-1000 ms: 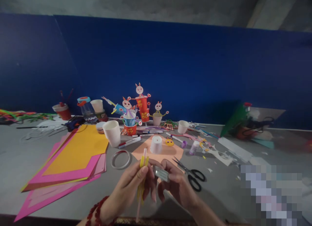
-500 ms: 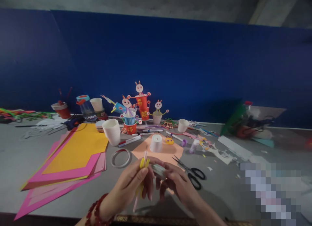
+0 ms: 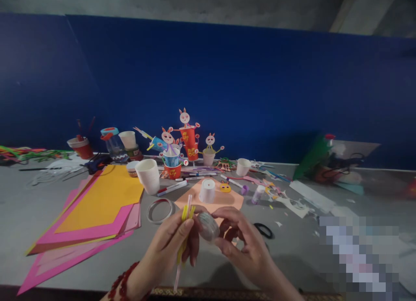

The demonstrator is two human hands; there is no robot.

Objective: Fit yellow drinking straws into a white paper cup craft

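Pinched upright between thumb and fingers of my left hand (image 3: 175,238) is a pale pink straw (image 3: 177,273) with a yellow pipe cleaner (image 3: 184,213) bent along it. A roll of clear tape (image 3: 208,226) sits between my two hands, its flat side now facing me. My right hand (image 3: 245,240) curls around the roll's right side, thumb and fingertips at its edge. Left fingertips touch the roll's other side. Below and behind lies an orange paper sheet (image 3: 232,200) bearing an upturned white cup (image 3: 207,192). The scissors' black handle (image 3: 264,231) shows past my right hand, which hides the rest.
Colored paper sheets (image 3: 97,205) are stacked at left. A larger tape roll (image 3: 159,211) and a white cup (image 3: 147,176) stand nearby. Cup figures with rabbit faces (image 3: 184,118) line the back. A glue stick (image 3: 258,194) and paper scraps (image 3: 292,204) lie at right.
The clear tape roll has turned so its flat side shows. My right hand has shifted up and its fingers have spread wider, covering more of the scissors. My left hand keeps hold of the straw.
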